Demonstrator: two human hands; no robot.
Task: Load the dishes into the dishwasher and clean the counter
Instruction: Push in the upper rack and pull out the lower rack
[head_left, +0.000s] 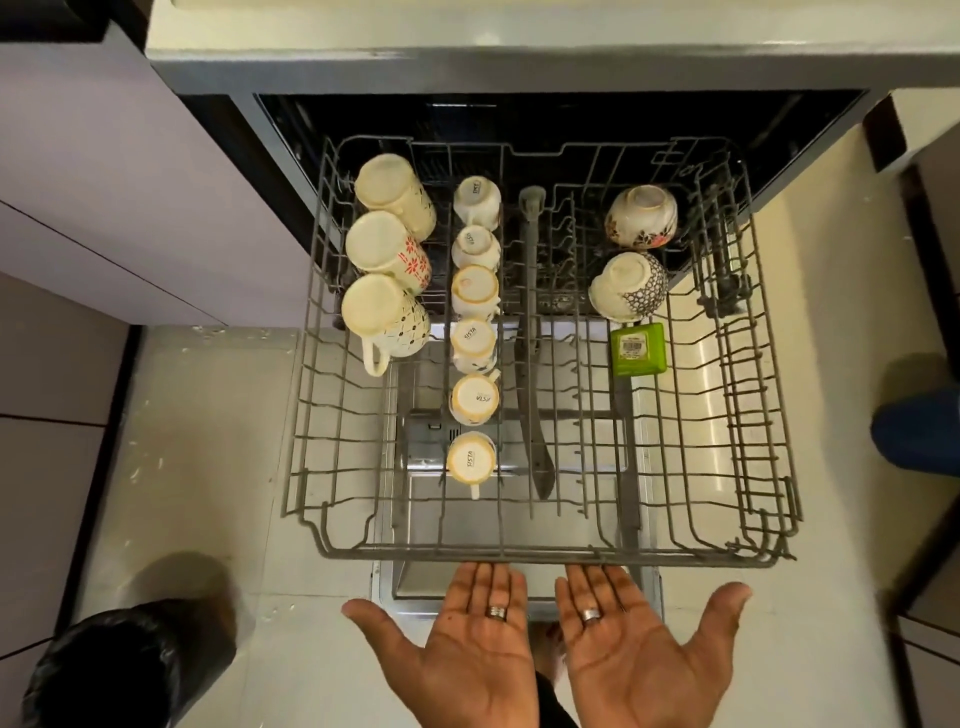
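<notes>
**While both palms face up, the rack stands pulled out**

With fingers straight and thumbs spread, the left hand and right hand reach under the front rail of the rack, neither grip holding anything. Three mugs line its left side, six small cups sit beside them, two bowls and a green container at right.
</notes>
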